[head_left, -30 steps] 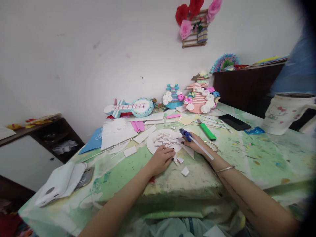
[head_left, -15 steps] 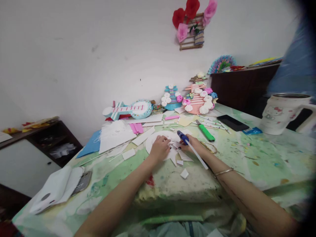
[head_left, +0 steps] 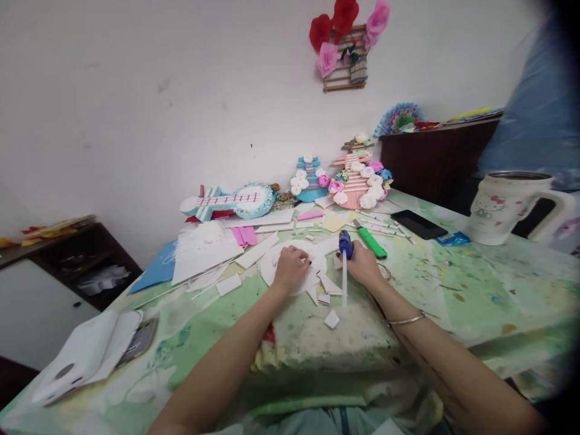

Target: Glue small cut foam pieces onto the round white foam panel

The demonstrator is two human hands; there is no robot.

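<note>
A scuffed whitish wall (head_left: 136, 90) spans the far side, with a white-doored cabinet (head_left: 31, 308) left and dark brown furniture (head_left: 430, 151) far right.

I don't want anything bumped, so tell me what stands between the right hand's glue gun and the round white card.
Nothing upright shows between the glue gun and the round card, only flat white pieces. The left hand, though, covers part of the card.
</note>
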